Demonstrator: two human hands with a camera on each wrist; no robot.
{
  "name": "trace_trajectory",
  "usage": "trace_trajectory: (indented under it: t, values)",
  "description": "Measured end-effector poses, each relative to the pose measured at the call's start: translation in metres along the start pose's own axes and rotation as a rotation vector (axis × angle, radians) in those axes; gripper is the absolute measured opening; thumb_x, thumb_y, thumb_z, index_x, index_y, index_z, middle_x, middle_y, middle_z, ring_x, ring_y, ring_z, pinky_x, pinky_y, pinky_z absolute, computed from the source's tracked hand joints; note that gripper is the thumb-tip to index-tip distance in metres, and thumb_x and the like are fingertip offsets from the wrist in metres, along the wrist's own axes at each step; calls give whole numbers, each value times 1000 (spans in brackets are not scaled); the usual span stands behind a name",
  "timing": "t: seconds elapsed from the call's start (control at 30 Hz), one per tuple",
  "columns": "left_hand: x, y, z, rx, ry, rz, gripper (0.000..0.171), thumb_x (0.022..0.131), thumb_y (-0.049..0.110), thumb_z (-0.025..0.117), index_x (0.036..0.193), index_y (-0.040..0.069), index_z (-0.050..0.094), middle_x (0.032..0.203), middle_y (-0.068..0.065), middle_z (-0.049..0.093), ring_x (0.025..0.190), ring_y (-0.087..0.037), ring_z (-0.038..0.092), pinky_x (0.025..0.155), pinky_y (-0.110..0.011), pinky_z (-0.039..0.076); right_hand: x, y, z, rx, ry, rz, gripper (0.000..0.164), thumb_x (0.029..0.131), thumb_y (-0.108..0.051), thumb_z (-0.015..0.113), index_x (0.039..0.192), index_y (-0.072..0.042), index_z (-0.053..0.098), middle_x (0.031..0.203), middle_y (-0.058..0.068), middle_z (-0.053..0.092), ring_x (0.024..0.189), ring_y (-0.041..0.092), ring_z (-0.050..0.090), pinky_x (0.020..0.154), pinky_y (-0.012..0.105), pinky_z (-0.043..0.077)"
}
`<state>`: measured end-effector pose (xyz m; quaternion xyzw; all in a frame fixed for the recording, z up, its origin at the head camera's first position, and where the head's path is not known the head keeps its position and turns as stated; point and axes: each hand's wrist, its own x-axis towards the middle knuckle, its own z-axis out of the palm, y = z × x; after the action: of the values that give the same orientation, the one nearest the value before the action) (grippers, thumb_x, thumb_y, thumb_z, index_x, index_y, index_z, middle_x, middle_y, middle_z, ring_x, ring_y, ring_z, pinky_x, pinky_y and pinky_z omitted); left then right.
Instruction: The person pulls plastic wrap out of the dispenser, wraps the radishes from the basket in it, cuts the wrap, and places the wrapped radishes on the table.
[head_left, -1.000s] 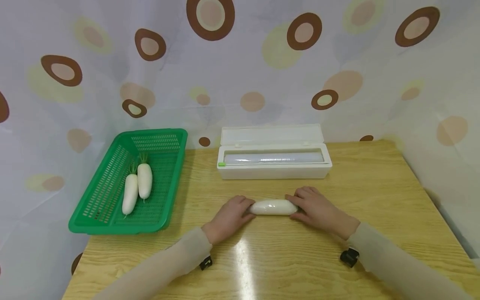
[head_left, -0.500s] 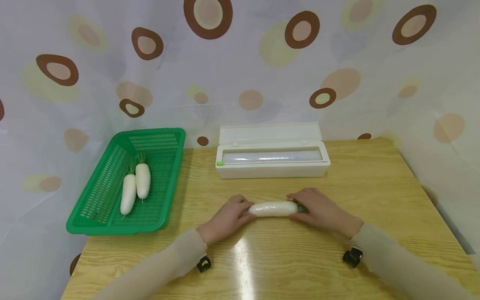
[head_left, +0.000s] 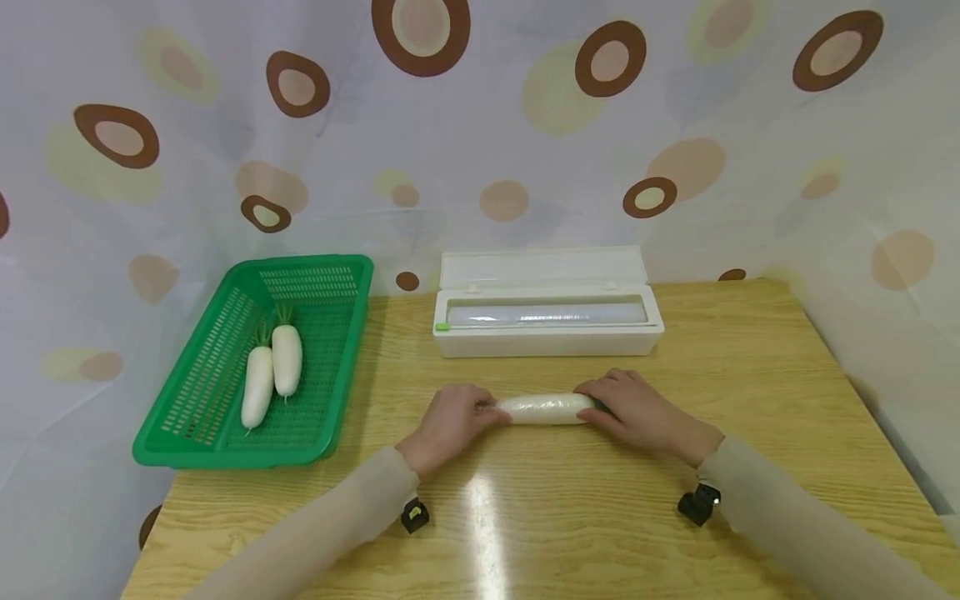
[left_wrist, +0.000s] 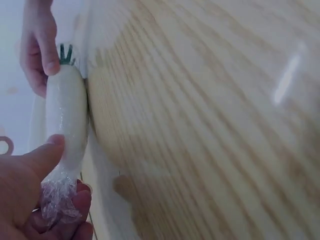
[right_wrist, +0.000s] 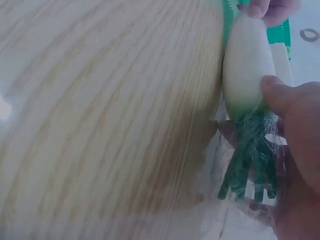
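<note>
A white radish [head_left: 546, 408] wrapped in clear plastic film lies crosswise between both hands, close over the wooden table. My left hand [head_left: 452, 421] grips its root end; in the left wrist view the thumb presses the radish [left_wrist: 67, 112] while the fingers curl under the bunched film [left_wrist: 59, 200]. At the leafy end my right hand [head_left: 637, 414] holds on, thumb on the white flesh and fingers behind the cut green stems [right_wrist: 250, 165], which film also covers.
A green plastic basket [head_left: 347, 367] at the left holds two unwrapped white radishes [head_left: 258, 387]. Behind the hands stands a white cling film box [head_left: 547, 343], lid raised, with a film roll [head_left: 547, 314] inside. A patterned sheet [head_left: 450, 167] hangs behind the table [head_left: 600, 517].
Both hands keep their hold on the wrapped radish, which has shifted slightly away from the body in the last half second. The left hand's fingers have closed more around the film end.
</note>
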<state>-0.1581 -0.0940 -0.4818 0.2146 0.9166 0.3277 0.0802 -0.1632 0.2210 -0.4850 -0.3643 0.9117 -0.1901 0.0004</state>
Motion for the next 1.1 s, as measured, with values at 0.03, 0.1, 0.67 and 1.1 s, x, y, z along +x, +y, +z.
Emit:
trace_trajectory:
  t: [0.03, 0.1, 0.67, 1.1]
  values:
    - [0, -1, -1, 1, 4, -11, 26, 93, 38, 78, 97, 13, 82, 94, 2, 78, 81, -10, 68, 75, -29, 55, 0, -1, -1, -18, 0, 1, 28, 102, -24, 68, 125, -7, 68, 106, 0, 74, 96, 22, 60, 91, 53, 47]
    - [0, -2, -3, -11, 6, -30, 24, 95, 38, 78, 95, 14, 79, 92, 3, 75, 81, -10, 65, 76, -30, 55, -1, -4, -2, -54, -1, -1, 28, 102, -24, 68, 125, -7, 68, 107, 2, 74, 97, 23, 61, 93, 55, 47]
    - [-3, 17, -6, -11, 70, -41, 12, 98, 12, 72, 105, 4, 66, 91, -3, 63, 77, -13, 57, 69, -28, 51, 1, -14, -5, -214, 28, -64, 30, 100, -25, 70, 123, -4, 67, 104, 8, 74, 99, 28, 59, 96, 55, 45]
    - [-5, 5, -2, -420, 86, 23, 22, 107, 2, 52, 123, 0, 65, 108, -8, 75, 93, -19, 71, 77, -26, 56, 0, -8, -5, -159, -8, -35, 31, 101, -25, 69, 125, -5, 68, 107, 6, 73, 103, 29, 60, 96, 56, 45]
